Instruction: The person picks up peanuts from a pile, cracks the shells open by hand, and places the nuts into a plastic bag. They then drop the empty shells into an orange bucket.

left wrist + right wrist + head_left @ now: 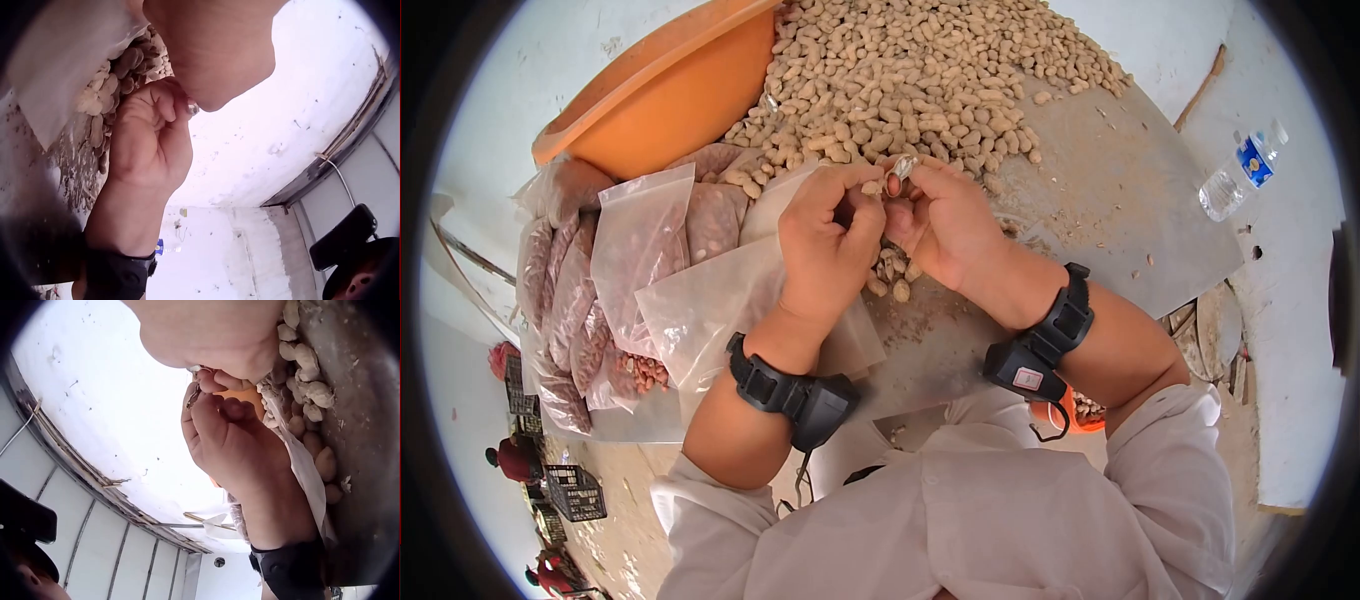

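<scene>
Head view, nearest me: the light shirt [960,510], then, past its edge, an orange container [1082,424] with small pieces in it, partly hidden by the right forearm. A dark camera is strapped to each wrist. Farther out, I have the left hand [825,235] grasping, thumb and fingers curled together on a peanut [872,187]. That peanut is at the left hand's fingertips, on the side facing the right hand [953,225], whose fingertips are right beside it. The right hand is grasping too, curled round a small shiny piece [905,167]; I cannot tell what it is.

Just below the hands I see a small group of loose peanuts [900,290] on the grey table [940,350]. Clear bags [640,240], some filled with reddish kernels, lie left of the left hand. Beyond the hands spreads the big peanut pile [900,80], with a tilted orange basin [670,90] at its left. A plastic bottle [1240,180] lies far right.
</scene>
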The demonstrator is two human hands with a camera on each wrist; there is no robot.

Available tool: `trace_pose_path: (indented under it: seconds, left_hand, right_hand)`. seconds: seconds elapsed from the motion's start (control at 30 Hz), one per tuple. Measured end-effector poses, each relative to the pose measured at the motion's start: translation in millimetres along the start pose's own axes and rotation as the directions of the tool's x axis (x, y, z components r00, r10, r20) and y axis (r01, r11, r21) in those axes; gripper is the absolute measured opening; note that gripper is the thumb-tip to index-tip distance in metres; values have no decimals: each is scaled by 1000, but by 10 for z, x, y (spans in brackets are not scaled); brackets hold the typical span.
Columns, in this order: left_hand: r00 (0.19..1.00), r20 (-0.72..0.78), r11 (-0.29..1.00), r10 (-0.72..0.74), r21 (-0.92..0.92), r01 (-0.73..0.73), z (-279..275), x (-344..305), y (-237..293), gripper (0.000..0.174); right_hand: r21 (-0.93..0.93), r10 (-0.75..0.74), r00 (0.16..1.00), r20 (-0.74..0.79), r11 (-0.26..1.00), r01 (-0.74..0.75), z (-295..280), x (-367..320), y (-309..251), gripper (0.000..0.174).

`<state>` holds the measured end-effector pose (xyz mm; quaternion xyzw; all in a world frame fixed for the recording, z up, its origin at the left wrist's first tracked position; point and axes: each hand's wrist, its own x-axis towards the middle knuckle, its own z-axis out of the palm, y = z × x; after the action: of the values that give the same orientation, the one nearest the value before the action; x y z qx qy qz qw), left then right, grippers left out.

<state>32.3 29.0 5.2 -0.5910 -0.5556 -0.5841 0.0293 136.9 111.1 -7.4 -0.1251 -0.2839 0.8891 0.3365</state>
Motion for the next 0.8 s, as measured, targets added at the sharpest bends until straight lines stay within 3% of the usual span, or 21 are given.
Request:
trace_pose_path:
  seconds: [0.17,0.33,0.43,0.53,0.57,0.6,0.63,0.67,0.7,0.73,0.8]
  left_hand:
    - [984,-20,974,179,142,-175,-52,47,43,24]
    - [932,2,908,362,226,-353,-81,89,-27,25]
    - [943,11,914,333,243,-325,-109,81,-15,21]
    - [996,-61,997,-70,-19,69,-136,32,-82,12]
    - [974,-69,932,-217,-313,186,-149,31,-110,13]
    - [935,-36,770,-354,-578,269,-165,48,-144,14]
    - [883,34,531,-469,-787,313,-183,59,-173,15]
    - [854,76,448,-515,-825,344,-204,65,-182,18]
    - [823,120,361,-556,-856,369,-228,76,-179,20]
    - [791,167,272,-589,-881,388,-250,89,-187,23]
    - [786,227,207,-575,-889,409,-278,101,-287,28]
  right_hand:
    - [50,69,994,-88,997,-65,68,-27,7,16]
    - [91,156,985,-69,985,-149,128,-43,10,19]
    - [30,192,981,-7,981,-192,53,-21,1,18]
    - [-83,147,989,29,986,-144,6,-24,-126,13]
    - [-123,117,992,38,986,-112,5,-28,-188,11]
    - [-155,53,999,2,987,-52,0,-16,-243,9]
    - [-189,-13,999,-30,982,7,-7,2,-294,7]
    - [-225,-78,995,-60,972,63,-22,31,-336,8]
    - [-141,-98,987,-124,987,80,-38,76,-361,8]
    - [-336,-159,984,-81,934,123,-52,65,-368,9]
    - [-673,-249,968,41,709,211,-21,32,-397,10]
